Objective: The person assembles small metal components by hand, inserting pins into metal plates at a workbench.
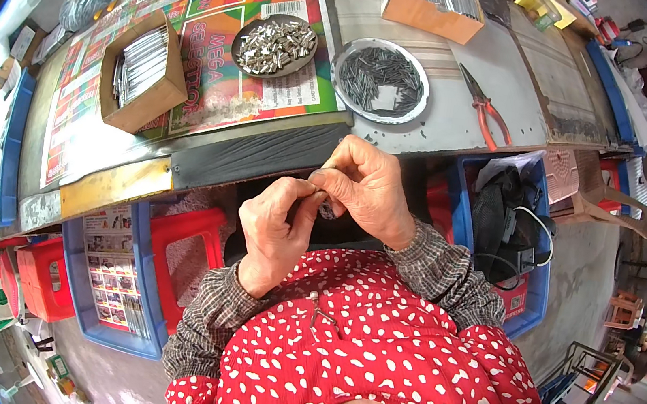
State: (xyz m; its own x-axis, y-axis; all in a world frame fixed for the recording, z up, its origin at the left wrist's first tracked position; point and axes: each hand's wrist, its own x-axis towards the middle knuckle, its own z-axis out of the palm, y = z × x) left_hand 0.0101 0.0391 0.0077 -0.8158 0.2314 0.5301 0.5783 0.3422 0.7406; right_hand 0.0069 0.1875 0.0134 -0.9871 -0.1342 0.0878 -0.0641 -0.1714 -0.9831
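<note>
Grey floor surrounds your wide table, which spans from 9 through 3 o'clock, taking your hands as the dial's centre. Two blue crates sit below its edge: the left crate at 8 o'clock, with printed sheets inside, and the right crate at 3, holding black bags. Between you and the left crate is a red stool.

On the table, the near box of thin pale strips stands at 10 o'clock, and the far box of silvery ones near 1. Closer along that line is a white bowl of dark slivers; at 11 is a dish of short metal bits. Red-handled pliers lie open at 2.

Your left hand and right hand meet at centre, each in a narrow thumb-and-finger pinch. Just below the fingertips shows a small dark piece, mostly hidden; you cannot tell whether either pinch grips it.
</note>
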